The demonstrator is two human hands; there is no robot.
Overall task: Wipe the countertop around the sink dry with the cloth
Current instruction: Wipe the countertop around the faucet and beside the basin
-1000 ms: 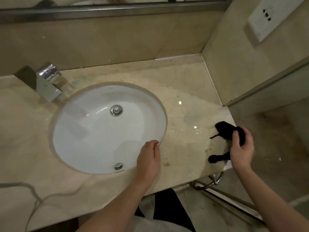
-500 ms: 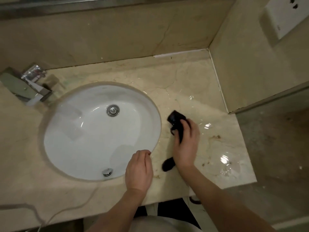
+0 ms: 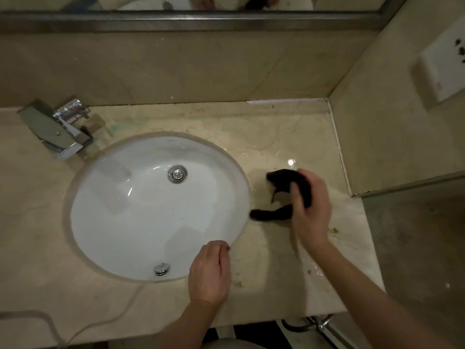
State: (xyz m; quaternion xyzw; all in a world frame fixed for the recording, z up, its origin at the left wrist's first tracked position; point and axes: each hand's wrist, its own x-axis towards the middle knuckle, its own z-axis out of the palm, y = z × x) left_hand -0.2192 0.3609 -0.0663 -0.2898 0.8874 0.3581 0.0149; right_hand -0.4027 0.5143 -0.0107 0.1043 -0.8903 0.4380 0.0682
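A black cloth lies bunched on the beige marble countertop just right of the white oval sink. My right hand grips the cloth from above and holds it against the counter; one end trails out toward the sink rim. Wet patches glint on the counter behind the cloth. My left hand rests on the counter at the sink's front right rim, fingers curled under, holding nothing.
A chrome faucet stands at the sink's back left. A wall with a white socket plate closes off the right side. A thin white cable runs along the front left. The counter ends at the right front over a tiled floor.
My right hand has swept the cloth from the counter's right front edge toward the sink, then slightly back to the right. My left hand stays at the sink rim.
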